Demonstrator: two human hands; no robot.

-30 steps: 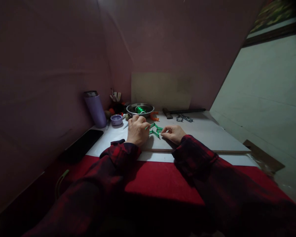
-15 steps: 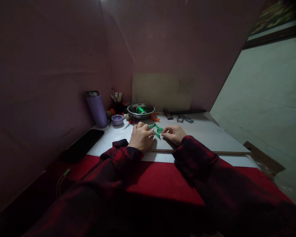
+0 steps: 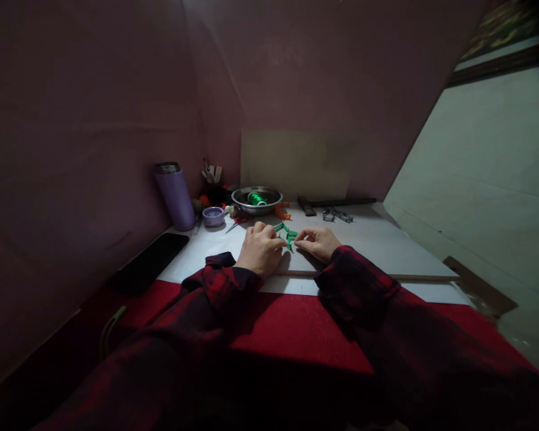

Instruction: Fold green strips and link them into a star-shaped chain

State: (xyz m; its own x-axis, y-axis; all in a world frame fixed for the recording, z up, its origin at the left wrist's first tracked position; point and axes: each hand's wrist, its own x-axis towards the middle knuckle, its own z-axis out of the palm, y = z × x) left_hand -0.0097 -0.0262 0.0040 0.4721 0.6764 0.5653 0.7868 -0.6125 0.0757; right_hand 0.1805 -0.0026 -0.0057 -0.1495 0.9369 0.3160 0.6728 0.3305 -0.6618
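Observation:
A small angular, star-like shape of green thread (image 3: pixel 291 234) stretches round thin upright pins, probably nails, on a pale board (image 3: pixel 377 251). Over its left side bends my left hand (image 3: pixel 260 248), fingers curled and thumb pressed against the near left strands, hiding part of the shape. At the right tip of the shape, my right hand (image 3: pixel 320 243) is closed in a pinch of thumb and forefinger. Whatever lies in that pinch is too small to make out. Behind the hands, a metal bowl (image 3: pixel 237 204) holds a spool of green thread (image 3: pixel 257 199).
Left stand a purple tumbler (image 3: pixel 176 197), a small purple dish (image 3: pixel 213 217) and scissors (image 3: pixel 236 223); a black phone (image 3: pixel 150 260) lies nearer. At the back are an orange curved piece (image 3: pixel 282 211), a hammer (image 3: pixel 336 203) and grey thread shapes (image 3: pixel 338 215). Red cloth (image 3: pixel 291 329) covers the front.
My left hand has shifted slightly right, its thumb covering more of the green shape's near left strands. My right hand keeps its pinch in nearly the same place.

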